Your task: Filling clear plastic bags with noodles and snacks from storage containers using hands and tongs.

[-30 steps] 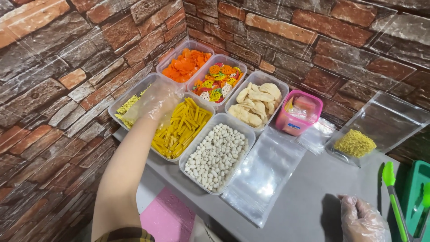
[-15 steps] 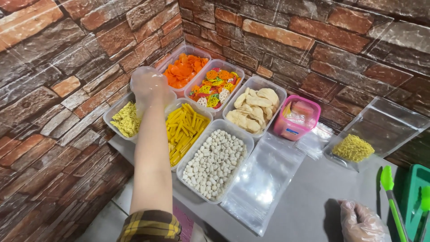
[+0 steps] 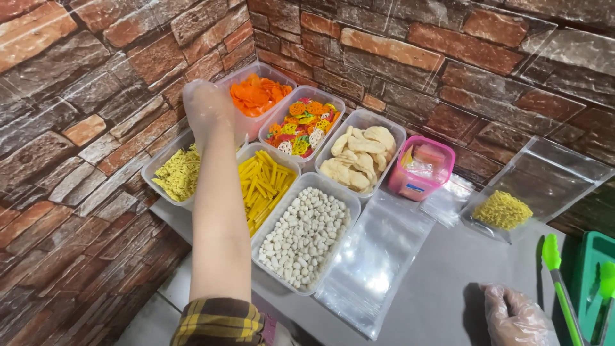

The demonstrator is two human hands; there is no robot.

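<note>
Grey table (image 3: 442,282) against a brick-patterned wall, set with snack tubs and bags.

Six clear tubs crowd the table from its centre out toward 10 and 11 o'clock: orange crisps (image 3: 256,95) farthest at 11, the multicoloured wheels (image 3: 301,125) and pale crackers (image 3: 357,157) beside them, then yellow curly noodles (image 3: 179,174) at 9, yellow sticks (image 3: 261,187) and white pellets (image 3: 304,237) nearest. A pink tub (image 3: 419,172) stands at 1 o'clock. An empty clear bag (image 3: 378,259) lies flat at centre; a bag holding yellow noodles (image 3: 506,210) lies at 2 o'clock. Green tongs (image 3: 562,288) lie at 4 o'clock beside a green tray (image 3: 592,269).
</note>
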